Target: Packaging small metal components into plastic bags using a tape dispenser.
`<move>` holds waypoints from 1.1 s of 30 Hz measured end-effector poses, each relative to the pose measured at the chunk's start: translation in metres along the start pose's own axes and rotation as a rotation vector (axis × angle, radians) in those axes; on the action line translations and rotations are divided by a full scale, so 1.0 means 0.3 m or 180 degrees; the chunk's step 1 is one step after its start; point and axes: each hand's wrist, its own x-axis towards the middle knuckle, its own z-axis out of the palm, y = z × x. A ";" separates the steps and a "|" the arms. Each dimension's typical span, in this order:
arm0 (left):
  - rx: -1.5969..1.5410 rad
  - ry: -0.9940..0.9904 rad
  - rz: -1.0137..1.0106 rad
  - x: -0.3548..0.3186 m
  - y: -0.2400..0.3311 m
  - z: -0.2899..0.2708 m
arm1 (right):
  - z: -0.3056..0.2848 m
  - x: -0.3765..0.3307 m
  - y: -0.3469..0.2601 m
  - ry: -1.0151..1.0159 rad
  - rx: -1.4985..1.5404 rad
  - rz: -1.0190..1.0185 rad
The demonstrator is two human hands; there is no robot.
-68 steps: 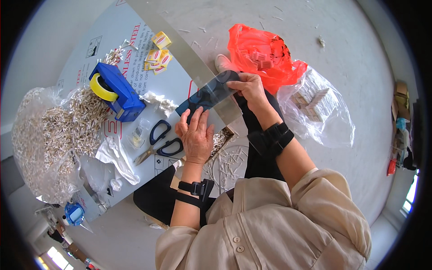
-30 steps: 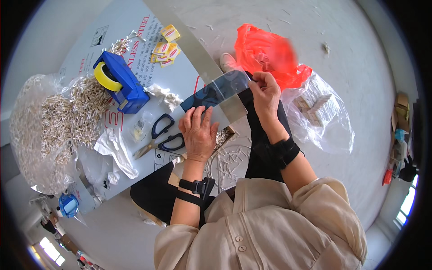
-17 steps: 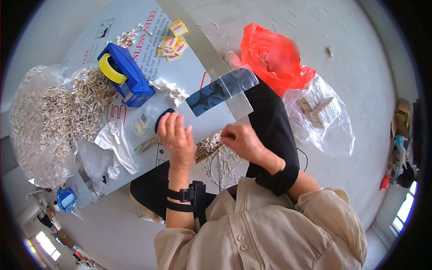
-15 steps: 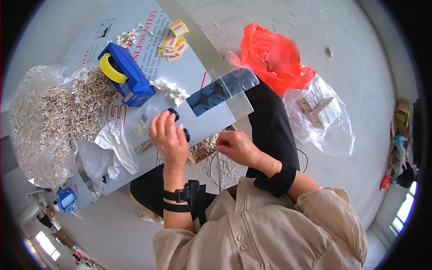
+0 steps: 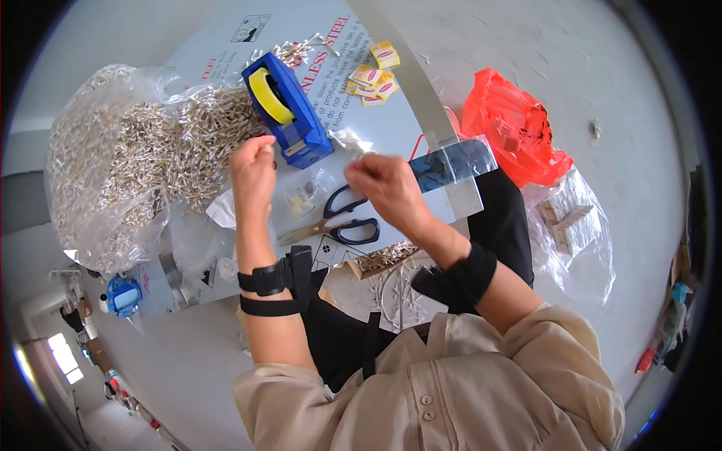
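My left hand (image 5: 254, 174) is above the near right edge of a big heap of cotton swabs (image 5: 154, 154), beside the blue tape dispenser (image 5: 289, 113) with its yellow roll. Its fingers are pinched together, and anything between them is too small to make out. Over the table, my right hand (image 5: 385, 189) has its fingers curled in, slightly blurred, by the dark-handled scissors (image 5: 353, 231). What it holds, if anything, is hidden. Crumpled white tissue (image 5: 347, 140) lies just beyond it. A small clear plastic bag (image 5: 304, 194) rests between the two hands.
Small yellow-and-white packets (image 5: 372, 84) sit at the table's far side. A dark blue film strip (image 5: 444, 167) overhangs the right edge. Below the near edge stands a box of swabs (image 5: 380, 261). A red bag (image 5: 511, 124) and a clear bag of white bundles (image 5: 568, 218) are at right.
My left hand has left the scissors, uncovering their handles, and moved to the swab heap. My right hand has risen from near the box to over the table. The whole view has shifted.
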 end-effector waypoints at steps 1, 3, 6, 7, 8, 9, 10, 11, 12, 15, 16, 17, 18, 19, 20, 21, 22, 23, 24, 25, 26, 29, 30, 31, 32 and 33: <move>-0.0398 -0.0319 -0.0732 0.001 0.013 0.006 | 0.029 0.055 -0.025 0.0156 -0.0132 -0.0247; -0.0554 -0.0347 -0.0547 -0.022 0.010 0.034 | 0.069 0.157 -0.052 0.0336 -0.0293 -0.0489; -0.0731 -0.0349 -0.0194 -0.032 -0.037 0.040 | 0.132 0.251 -0.087 0.0318 -0.0829 -0.0449; -0.0361 -0.0174 0.0068 -0.036 -0.057 0.046 | 0.154 0.264 -0.097 0.0197 -0.1097 -0.0262; 0.0001 -0.0012 0.0330 -0.041 -0.058 0.056 | 0.166 0.277 -0.096 0.0087 -0.1375 -0.0066; 0.0066 0.0056 0.0423 -0.042 -0.058 0.063 | 0.174 0.291 -0.084 0.0089 -0.1396 -0.0063; 0.0044 0.0052 0.0420 -0.044 -0.056 0.070 | 0.181 0.306 -0.069 0.0053 -0.1044 0.0154; 0.0156 0.0124 0.0630 -0.046 -0.052 0.075 | 0.185 0.318 -0.063 0.0017 -0.0693 0.0367; 0.0266 0.0197 0.0842 -0.047 -0.049 0.079 | 0.187 0.333 -0.059 0.0024 -0.0716 0.0364; 0.0107 0.0272 0.1149 -0.045 -0.076 0.083 | 0.203 0.346 -0.093 -0.0005 -0.0047 0.0837; 0.0095 0.0284 0.1147 -0.044 -0.084 0.082 | 0.202 0.348 -0.115 0.0016 -0.0027 0.0758; 0.0105 0.0259 0.1158 -0.046 -0.087 0.085 | 0.199 0.344 -0.130 0.0043 -0.0011 0.0681; 0.0115 0.0233 0.1171 -0.046 -0.087 0.087 | 0.201 0.335 -0.129 0.0044 -0.0028 0.0675; 0.0099 0.0240 0.1175 -0.045 -0.088 0.087 | 0.204 0.318 -0.129 0.0043 0.0103 0.0645; 0.0155 0.0214 0.1209 -0.043 -0.098 0.085 | 0.211 0.300 -0.129 0.0031 0.0239 0.0612; 0.0213 0.0188 0.1244 -0.041 -0.107 0.084 | 0.210 0.279 -0.128 0.0024 0.0230 0.0601; 0.0208 0.0202 0.1246 -0.038 -0.115 0.085 | 0.205 0.251 -0.126 0.0052 0.0527 0.0730; 0.0087 0.0212 0.1253 -0.038 -0.118 0.088 | 0.194 0.217 -0.127 0.0089 0.0819 0.0855; -0.0027 0.0216 0.1255 -0.038 -0.120 0.090 | 0.186 0.185 -0.120 0.0089 0.0812 0.0850; -0.0032 0.0219 0.1256 -0.039 -0.123 0.089 | 0.177 0.151 -0.113 0.0081 0.0718 0.0825; -0.0051 0.0201 0.1283 -0.041 -0.114 0.083 | 0.164 0.115 -0.116 0.0076 0.0627 0.0791; -0.0061 0.0183 0.1206 -0.046 -0.107 0.088 | 0.136 0.012 -0.155 0.0069 0.0529 0.1233; -0.0045 0.0187 0.1109 -0.047 -0.103 0.090 | 0.133 -0.018 -0.153 0.0069 0.0533 0.1231; -0.0042 0.0186 0.1111 -0.049 -0.100 0.089 | 0.131 -0.048 -0.149 0.0054 0.0646 0.1260; -0.0012 0.0161 0.1050 -0.048 -0.096 0.087 | 0.129 -0.073 -0.146 0.0039 0.0760 0.1287; 0.0019 0.0136 0.0988 -0.048 -0.093 0.085 | 0.126 -0.094 -0.142 0.0065 0.0817 0.1301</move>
